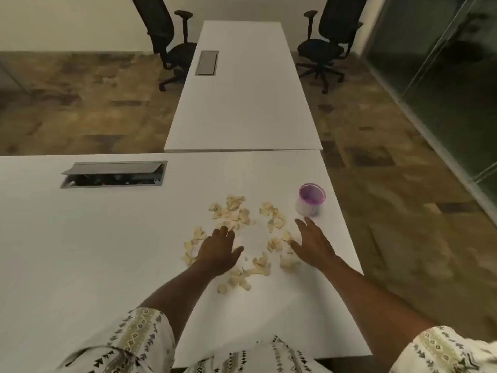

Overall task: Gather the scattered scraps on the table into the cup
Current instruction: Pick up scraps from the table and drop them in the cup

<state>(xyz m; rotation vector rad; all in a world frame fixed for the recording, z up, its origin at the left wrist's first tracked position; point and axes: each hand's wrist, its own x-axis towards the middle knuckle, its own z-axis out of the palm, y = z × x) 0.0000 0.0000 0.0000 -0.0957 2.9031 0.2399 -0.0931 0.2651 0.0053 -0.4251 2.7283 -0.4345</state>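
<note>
Several pale yellowish scraps (236,211) lie scattered in a loose ring on the white table (80,251). A small cup (310,200) with a purple rim and purple inside stands upright to the right of the scraps, near the table's right edge. My left hand (219,250) lies flat and open on the left side of the ring, covering a few scraps. On the right side my right hand (313,244) is spread flat and open, its fingertips just short of the cup. Neither hand holds anything.
A cable hatch (113,175) with its lid half open is set into the table at the back left. A second white table (242,90) joins on at the far side, with two black office chairs (326,44) beside it. The right table edge is close to the cup.
</note>
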